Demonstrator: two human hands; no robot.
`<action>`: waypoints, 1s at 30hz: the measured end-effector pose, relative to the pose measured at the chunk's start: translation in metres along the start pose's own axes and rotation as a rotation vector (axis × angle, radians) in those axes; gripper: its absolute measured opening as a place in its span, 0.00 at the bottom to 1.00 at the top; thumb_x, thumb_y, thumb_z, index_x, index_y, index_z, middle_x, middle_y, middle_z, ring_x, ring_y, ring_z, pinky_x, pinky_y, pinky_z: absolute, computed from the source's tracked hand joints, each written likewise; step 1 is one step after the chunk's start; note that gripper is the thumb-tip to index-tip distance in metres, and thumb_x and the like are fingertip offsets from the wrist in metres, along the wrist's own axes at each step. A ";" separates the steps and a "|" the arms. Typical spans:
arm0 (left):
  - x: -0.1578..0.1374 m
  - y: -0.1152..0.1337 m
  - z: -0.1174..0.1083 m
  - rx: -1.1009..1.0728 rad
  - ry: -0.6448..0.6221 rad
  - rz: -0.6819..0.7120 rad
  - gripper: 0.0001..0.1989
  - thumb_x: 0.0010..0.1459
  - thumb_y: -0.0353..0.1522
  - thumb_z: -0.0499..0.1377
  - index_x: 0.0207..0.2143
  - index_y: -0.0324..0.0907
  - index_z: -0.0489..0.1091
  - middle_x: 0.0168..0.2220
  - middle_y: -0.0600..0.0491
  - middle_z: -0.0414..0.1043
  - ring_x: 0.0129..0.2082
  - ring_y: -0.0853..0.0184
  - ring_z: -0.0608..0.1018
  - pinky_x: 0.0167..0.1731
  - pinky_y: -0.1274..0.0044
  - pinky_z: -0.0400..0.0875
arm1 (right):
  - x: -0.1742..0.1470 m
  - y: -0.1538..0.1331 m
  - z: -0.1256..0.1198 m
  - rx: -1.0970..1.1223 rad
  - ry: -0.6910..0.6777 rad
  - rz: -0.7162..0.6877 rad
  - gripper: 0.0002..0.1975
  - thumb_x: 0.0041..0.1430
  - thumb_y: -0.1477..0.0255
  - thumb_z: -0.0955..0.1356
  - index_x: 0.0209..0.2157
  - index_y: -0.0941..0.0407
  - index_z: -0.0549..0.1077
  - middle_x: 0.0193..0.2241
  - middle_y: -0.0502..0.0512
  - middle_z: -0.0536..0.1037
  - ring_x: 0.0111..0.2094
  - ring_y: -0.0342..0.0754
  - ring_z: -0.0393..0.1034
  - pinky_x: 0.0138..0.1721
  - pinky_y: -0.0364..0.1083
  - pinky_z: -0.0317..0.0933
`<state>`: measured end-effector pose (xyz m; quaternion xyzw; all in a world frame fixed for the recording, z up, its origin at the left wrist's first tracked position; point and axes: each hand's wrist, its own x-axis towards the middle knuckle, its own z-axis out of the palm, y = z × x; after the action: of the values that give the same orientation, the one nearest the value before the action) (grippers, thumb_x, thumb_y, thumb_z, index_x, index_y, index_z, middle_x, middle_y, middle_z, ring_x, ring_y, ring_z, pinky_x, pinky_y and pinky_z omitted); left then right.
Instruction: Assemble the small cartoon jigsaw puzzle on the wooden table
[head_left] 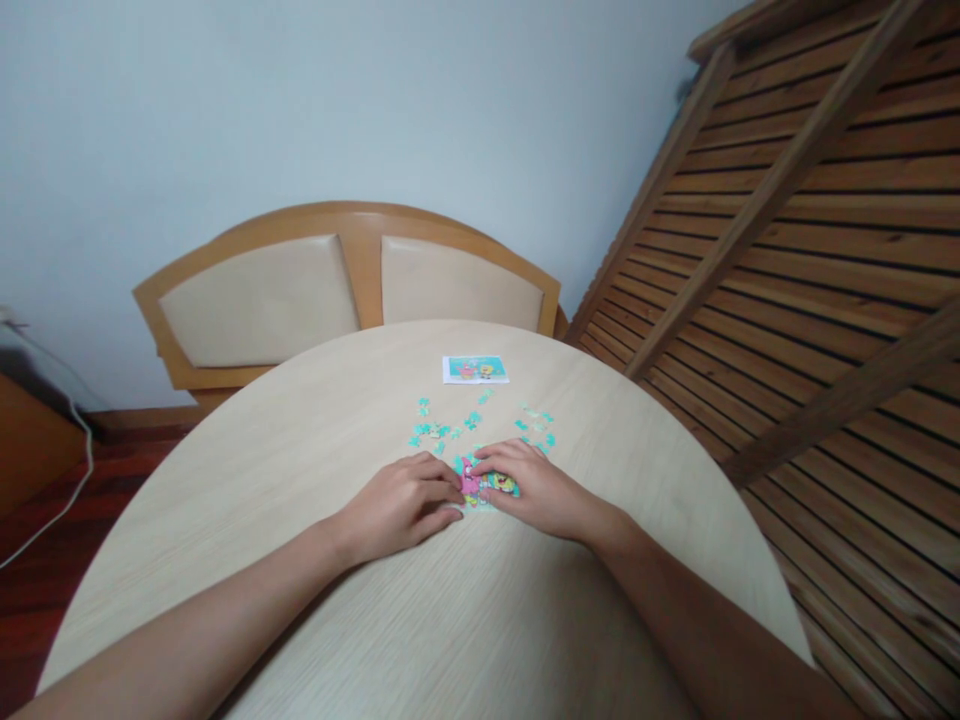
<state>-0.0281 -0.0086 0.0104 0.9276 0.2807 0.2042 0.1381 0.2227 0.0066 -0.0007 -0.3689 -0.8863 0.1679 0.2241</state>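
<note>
A partly joined jigsaw puzzle (471, 488) lies flat on the table, with a pink cartoon figure on its left and a yellow one on its right. My left hand (411, 503) rests at the puzzle's left edge, its curled fingers and thumb holding that side. From the right, my right hand (525, 484) reaches over the puzzle, fingertips and thumb gripping it around the yellow figure. Part of the puzzle is hidden under my right hand. Loose turquoise jigsaw pieces (430, 430) lie beyond my left hand, and more loose pieces (536, 420) beyond my right.
A small reference picture (478, 369) of both figures lies toward the far side of the round wooden table (300, 440). Behind it stands a padded wooden headboard (360, 265) against the wall. Slatted wood panelling (750, 240) leans on the right; a white cable (82, 460) hangs at left.
</note>
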 end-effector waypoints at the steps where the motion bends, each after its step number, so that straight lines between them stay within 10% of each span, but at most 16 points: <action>1: 0.000 0.000 0.000 0.007 -0.004 0.003 0.09 0.66 0.34 0.57 0.44 0.44 0.76 0.44 0.49 0.76 0.45 0.62 0.76 0.47 0.71 0.71 | 0.000 -0.001 0.000 0.002 -0.002 -0.002 0.12 0.66 0.63 0.68 0.49 0.48 0.77 0.52 0.55 0.76 0.56 0.53 0.66 0.58 0.54 0.57; 7: -0.001 0.001 -0.001 0.023 -0.025 0.017 0.09 0.67 0.33 0.56 0.43 0.44 0.76 0.45 0.48 0.75 0.46 0.62 0.75 0.48 0.71 0.71 | 0.000 0.013 -0.009 -0.035 0.072 0.029 0.09 0.66 0.68 0.68 0.46 0.52 0.78 0.50 0.55 0.78 0.53 0.52 0.69 0.57 0.53 0.59; 18: -0.003 0.000 -0.002 0.001 -0.043 0.019 0.11 0.68 0.34 0.54 0.46 0.45 0.75 0.50 0.47 0.73 0.50 0.61 0.74 0.52 0.68 0.71 | -0.016 0.101 -0.028 -0.202 0.383 0.511 0.16 0.61 0.79 0.62 0.44 0.56 0.79 0.45 0.60 0.79 0.49 0.54 0.72 0.54 0.53 0.63; 30: -0.003 -0.001 -0.003 -0.020 -0.030 0.045 0.11 0.68 0.32 0.54 0.46 0.45 0.76 0.50 0.47 0.74 0.50 0.61 0.75 0.52 0.67 0.71 | -0.011 0.090 -0.024 -0.267 0.364 0.515 0.12 0.61 0.62 0.69 0.42 0.49 0.82 0.47 0.58 0.76 0.47 0.57 0.68 0.52 0.58 0.61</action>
<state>-0.0327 -0.0090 0.0114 0.9352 0.2556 0.1962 0.1471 0.2942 0.0619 -0.0256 -0.6308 -0.7235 0.0326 0.2786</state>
